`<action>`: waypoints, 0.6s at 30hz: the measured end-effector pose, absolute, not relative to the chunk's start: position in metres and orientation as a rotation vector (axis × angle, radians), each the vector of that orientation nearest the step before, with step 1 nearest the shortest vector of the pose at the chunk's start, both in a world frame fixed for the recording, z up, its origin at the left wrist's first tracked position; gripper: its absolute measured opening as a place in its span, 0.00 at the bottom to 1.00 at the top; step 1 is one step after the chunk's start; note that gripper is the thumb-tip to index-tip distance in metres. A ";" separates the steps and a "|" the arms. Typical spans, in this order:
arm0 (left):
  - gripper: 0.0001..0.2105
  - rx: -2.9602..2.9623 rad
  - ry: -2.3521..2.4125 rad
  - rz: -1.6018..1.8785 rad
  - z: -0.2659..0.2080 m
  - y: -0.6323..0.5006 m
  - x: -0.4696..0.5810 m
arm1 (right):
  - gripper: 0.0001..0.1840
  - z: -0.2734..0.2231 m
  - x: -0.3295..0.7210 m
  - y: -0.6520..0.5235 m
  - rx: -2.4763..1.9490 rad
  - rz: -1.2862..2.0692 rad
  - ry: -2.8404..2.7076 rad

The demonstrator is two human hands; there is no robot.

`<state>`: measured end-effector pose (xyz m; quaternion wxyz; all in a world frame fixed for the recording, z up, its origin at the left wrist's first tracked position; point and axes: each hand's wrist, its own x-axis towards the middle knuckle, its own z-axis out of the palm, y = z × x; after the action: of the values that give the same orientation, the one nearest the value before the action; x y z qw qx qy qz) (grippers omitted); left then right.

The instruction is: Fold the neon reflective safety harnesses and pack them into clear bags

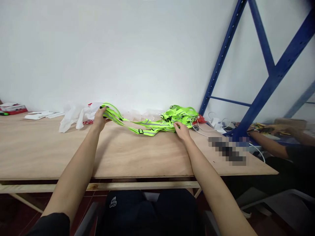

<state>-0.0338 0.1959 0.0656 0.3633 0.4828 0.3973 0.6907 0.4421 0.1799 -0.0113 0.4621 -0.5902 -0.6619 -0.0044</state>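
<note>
A neon-green reflective strap harness (145,132) with grey stripes and black buckles stretches between my two hands, sagging in the middle near the tabletop. My left hand (100,118) is closed around its left end, lifted above the table. At the other end my right hand (182,131) pinches the straps at the front of a tangled pile of similar green straps (180,114). Some of the straps in my right fingers are hidden, and where the harness ends and the pile begins is hard to make out.
On the wooden table (142,157), white plastic bags (73,116) and white sheets (41,115) lie left, beyond them a red box (16,109). A blue metal frame (261,88), white cables and a blurred dark object (227,150) are at right. Another person's arm (268,144) works beyond the frame.
</note>
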 end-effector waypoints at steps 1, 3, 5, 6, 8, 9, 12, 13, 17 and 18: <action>0.20 1.201 1.087 1.826 0.063 0.198 -0.040 | 0.16 -0.012 0.444 0.181 -1.487 -0.016 -1.611; 0.19 1.095 1.195 1.921 0.061 0.200 -0.053 | 0.19 -0.012 0.451 0.182 -1.559 -0.024 -1.559; 0.19 1.014 1.260 1.965 0.060 0.200 -0.063 | 0.21 -0.014 0.460 0.184 -1.627 -0.006 -1.515; 0.19 0.995 1.283 1.966 0.060 0.199 -0.066 | 0.22 -0.016 0.464 0.186 -1.656 0.015 -1.502; 0.18 1.013 1.359 1.944 0.060 0.199 -0.068 | 0.22 -0.022 0.470 0.189 -1.696 0.066 -1.492; 0.17 1.038 1.421 1.925 0.060 0.199 -0.067 | 0.21 -0.025 0.472 0.191 -1.705 0.089 -1.492; 0.17 1.138 1.631 1.837 0.055 0.200 -0.060 | 0.18 -0.033 0.475 0.196 -1.697 0.129 -1.494; 0.17 1.170 1.676 1.801 0.052 0.200 -0.057 | 0.18 -0.034 0.475 0.197 -1.687 0.131 -1.487; 0.19 1.255 1.754 1.677 0.040 0.200 -0.053 | 0.24 -0.033 0.474 0.196 -1.603 0.092 -1.412; 0.19 1.264 1.770 1.665 0.039 0.200 -0.053 | 0.25 -0.030 0.473 0.195 -1.567 0.073 -1.389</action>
<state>-0.0529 0.2000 0.0387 0.1998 0.4523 0.6333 0.5954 0.4732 0.1949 -0.0299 0.4996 -0.6480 -0.5741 0.0302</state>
